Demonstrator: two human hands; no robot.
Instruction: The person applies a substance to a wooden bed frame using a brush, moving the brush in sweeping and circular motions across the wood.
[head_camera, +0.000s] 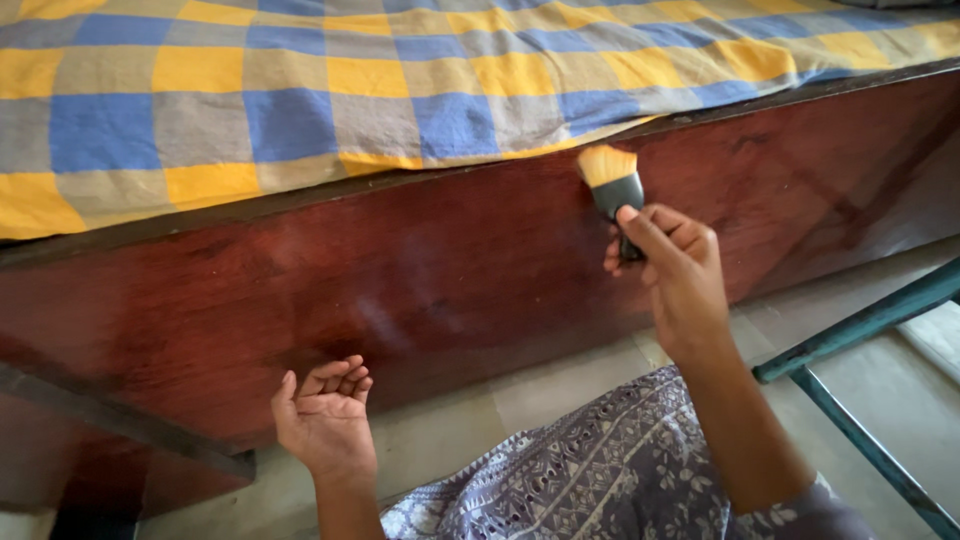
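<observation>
At the far left, the checked sheet (300, 90) in yellow, blue and grey hung over the bed's edge, and below it ran the dark red wooden panel (400, 270), glossy and flat. Our left hand (325, 415) hovered low in front of that panel, palm up, fingers loosely curled and apart, gripping nothing and touching nothing we could see.

Further right, the brush (610, 180) stood upright against the top of the panel, just under the hem of the sheet. Its bristles (605, 163) were pale orange and fanned slightly, so we judged them soft and yielding, likely to bend flat under light pressure. The dark ferrule below them looked stiff. The whole thing seemed small and light, easy to steer with one hand, and not fragile. The short handle was the sensible place to hold it, well below the bristles, and that was where we had it: our right hand (675, 270) was clamped round the handle, forefinger stretched up along the ferrule to steady it. Most of the handle was hidden inside the grip.

At the far right a teal metal frame (860, 330) slanted across the pale floor (900, 400), well apart from the brush.
</observation>
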